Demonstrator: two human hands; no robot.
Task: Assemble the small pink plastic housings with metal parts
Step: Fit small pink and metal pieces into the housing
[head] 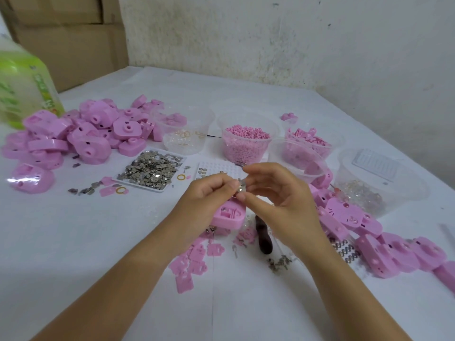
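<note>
My left hand (209, 193) and my right hand (278, 200) meet above the middle of the table and pinch a small metal part (241, 187) between their fingertips. Just below them a pink housing (229, 215) lies open side up, partly hidden by my left hand; whether that hand also holds it I cannot tell. A white tray of metal parts (150, 169) sits to the upper left. Piles of pink housings lie at the far left (81, 134) and at the right (384, 242).
Clear tubs stand behind my hands: one with rings (183, 134), two with small pink pieces (246, 139) (310, 141), one with clear bits (376, 178). A dark tool handle (263, 237), flat pink plates (194, 259) and loose metal bits (279, 263) lie below. A green bottle (22, 82) stands far left.
</note>
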